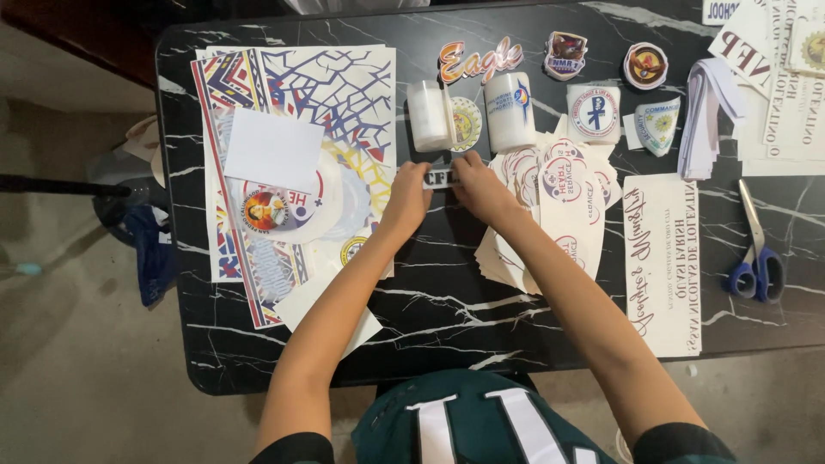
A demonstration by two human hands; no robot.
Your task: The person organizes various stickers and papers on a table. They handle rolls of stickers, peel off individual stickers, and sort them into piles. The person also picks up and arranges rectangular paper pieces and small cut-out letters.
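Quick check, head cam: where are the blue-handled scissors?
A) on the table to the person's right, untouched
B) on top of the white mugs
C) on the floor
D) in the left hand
A: the scissors lie on the table's right side, while both the left hand and right hand pinch a small cut-out strip mid-table.

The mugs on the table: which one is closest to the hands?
The plain white mug on the left. It sits just above the left hand, while the printed mugs stand farther right.
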